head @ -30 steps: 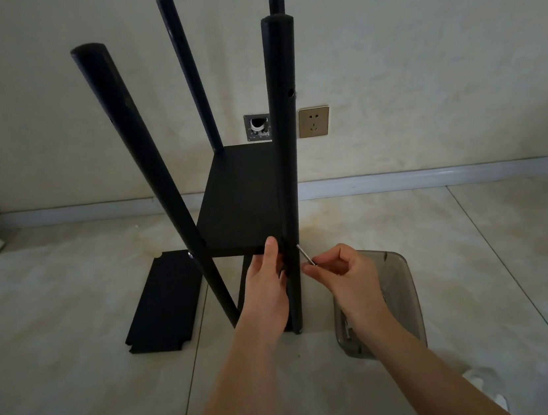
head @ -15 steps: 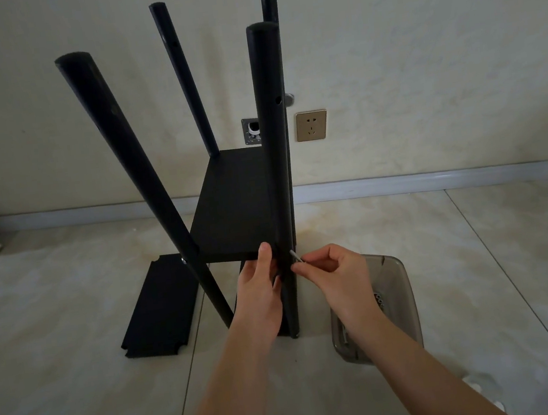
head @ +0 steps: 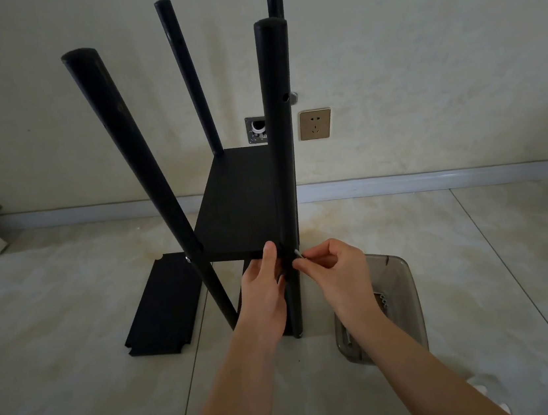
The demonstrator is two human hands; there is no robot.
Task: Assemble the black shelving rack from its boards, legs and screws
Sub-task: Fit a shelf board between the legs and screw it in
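— While our left hand grips the rack's near leg, what does our right hand pinch?
— A small screw at the leg; its tip is hidden. The shelf board's far corner hides behind the leg.

A beige wall socket sits just above the grey skirting board, beside an open wall box.

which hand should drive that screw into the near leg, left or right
Right. The right hand already pinches the screw with its tip at the near leg, level with the shelf board. The left hand is busy bracing the leg and board edge, so it should probably keep steadying.
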